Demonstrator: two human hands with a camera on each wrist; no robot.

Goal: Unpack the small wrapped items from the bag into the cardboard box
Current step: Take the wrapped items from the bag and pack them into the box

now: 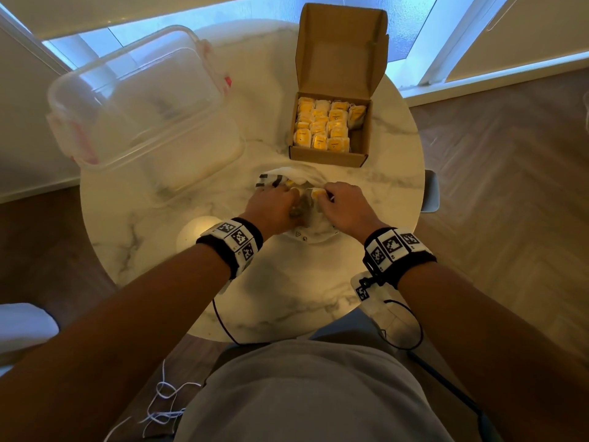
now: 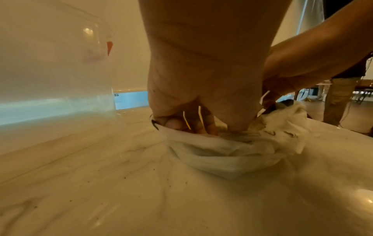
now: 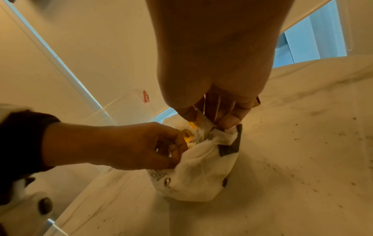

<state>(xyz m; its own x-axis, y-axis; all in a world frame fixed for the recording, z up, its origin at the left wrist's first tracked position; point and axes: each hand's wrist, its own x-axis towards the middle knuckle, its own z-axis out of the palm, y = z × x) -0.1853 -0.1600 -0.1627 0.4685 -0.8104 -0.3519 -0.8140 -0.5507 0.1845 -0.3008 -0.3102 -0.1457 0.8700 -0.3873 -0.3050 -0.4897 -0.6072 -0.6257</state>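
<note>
A crumpled white bag point(image 1: 302, 173) with dark print lies at the middle of the round marble table point(image 1: 287, 298), and both hands are at its mouth. My left hand point(image 1: 288, 194) reaches into the bag point(image 2: 222, 153) with curled fingers and holds a yellow wrapped item point(image 3: 186, 135). My right hand point(image 1: 325, 194) pinches another yellow wrapped item point(image 3: 194, 123) between thumb and fingers at the bag's rim point(image 3: 228, 137). Behind the bag stands the open cardboard box point(image 1: 328, 156), lid upright, with several yellow wrapped items point(image 1: 322, 126) packed in rows.
A large clear plastic container point(image 1: 137, 100) with red clips stands on the table's left side, close to the bag. A chair edge point(image 1: 432, 191) shows past the table's right rim. Bare marble lies between the bag and my body. A white cord point(image 1: 162, 406) lies on the floor.
</note>
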